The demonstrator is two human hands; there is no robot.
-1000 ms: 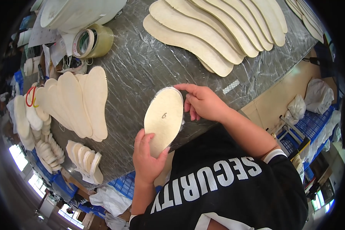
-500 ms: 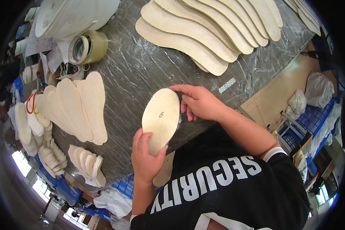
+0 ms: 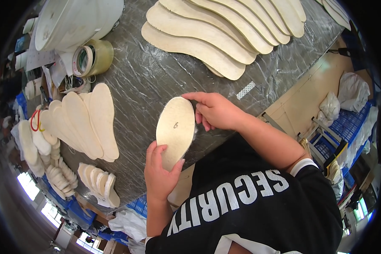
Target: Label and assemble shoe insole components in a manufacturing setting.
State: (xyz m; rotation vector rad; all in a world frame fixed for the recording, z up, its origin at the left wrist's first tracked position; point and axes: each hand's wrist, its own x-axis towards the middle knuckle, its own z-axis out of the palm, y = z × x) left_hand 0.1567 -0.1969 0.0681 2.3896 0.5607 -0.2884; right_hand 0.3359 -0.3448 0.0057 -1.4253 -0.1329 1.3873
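- Grey crinkled tabletop carries pale cutouts.
- Left hand and right hand pinch an insole by opposite ends.
- It looks light, thin, bendable (edge holds suit it).

Black short-sleeve tee w/ big white block lettering on front, white trim at sleeve; forearms bare.

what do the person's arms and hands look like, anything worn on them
Both the left hand and the right hand are bare: no gloves, rings or watch show. The forearms are uncovered too. The right arm ends in a short black sleeve with a white edge; the fingers are bare.
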